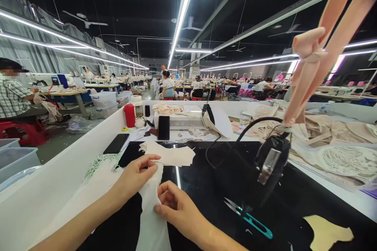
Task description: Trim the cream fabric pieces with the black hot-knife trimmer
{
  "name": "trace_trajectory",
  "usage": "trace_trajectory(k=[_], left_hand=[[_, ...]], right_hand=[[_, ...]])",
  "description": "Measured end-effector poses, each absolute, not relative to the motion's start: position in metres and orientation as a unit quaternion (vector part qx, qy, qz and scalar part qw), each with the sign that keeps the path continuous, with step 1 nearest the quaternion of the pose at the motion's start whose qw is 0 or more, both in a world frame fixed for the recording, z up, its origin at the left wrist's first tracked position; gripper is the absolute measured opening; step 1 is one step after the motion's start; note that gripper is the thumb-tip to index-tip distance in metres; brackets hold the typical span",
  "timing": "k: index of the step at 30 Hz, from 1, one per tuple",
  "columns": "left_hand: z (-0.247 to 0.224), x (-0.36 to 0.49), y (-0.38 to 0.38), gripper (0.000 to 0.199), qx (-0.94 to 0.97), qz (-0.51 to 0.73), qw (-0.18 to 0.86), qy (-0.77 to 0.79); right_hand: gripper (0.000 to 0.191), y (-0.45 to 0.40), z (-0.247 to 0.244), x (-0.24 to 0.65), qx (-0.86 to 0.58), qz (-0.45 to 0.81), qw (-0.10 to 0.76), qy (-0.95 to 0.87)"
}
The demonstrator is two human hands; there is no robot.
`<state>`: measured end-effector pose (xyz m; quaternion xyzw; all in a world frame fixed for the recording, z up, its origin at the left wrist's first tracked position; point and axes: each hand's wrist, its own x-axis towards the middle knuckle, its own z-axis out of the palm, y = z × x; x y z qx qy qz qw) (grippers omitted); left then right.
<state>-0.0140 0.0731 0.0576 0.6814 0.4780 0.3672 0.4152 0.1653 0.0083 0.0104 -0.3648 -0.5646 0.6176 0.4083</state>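
A long strip of white fabric [153, 223] runs from the front edge up the black tabletop between my hands. My left hand [137, 176] is closed at its upper end, with thumb and forefinger pinching the cloth. Lower down, my right hand [178, 208] grips the fabric's right edge between thumb and bent fingers. Just beyond my left fingertips lies a flat stack of cream cut pieces [173, 154]. More white cloth [85, 192] with pale green looped threads [101, 161] lies under and left of my left forearm.
Teal thread snips [250, 219] lie right of my hands, near a yellowish cut piece [328, 232]. A black cable-fed device [272, 160] wrapped with peach bands hangs over the table. Two phones, a red container [129, 115] and a white box [185, 121] stand behind. Co-workers sit farther off.
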Motion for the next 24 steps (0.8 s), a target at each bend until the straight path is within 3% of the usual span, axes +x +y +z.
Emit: trace_trajectory(k=[11, 17, 24], left_hand=[[0.066, -0.035, 0.128, 0.064, 0.636, 0.426, 0.381, 0.518], [0.066, -0.029, 0.170, 0.032, 0.652, 0.421, 0.336, 0.533], [0.054, -0.022, 0.195, 0.029, 0.666, 0.378, 0.314, 0.562]], right_hand=[[0.040, 0.065, 0.013, 0.182, -0.446, 0.530, 0.453, -0.561], [0.037, 0.111, 0.015, 0.214, -0.506, 0.422, 0.501, -0.562], [0.026, 0.160, 0.008, 0.252, -0.570, 0.319, 0.488, -0.579]])
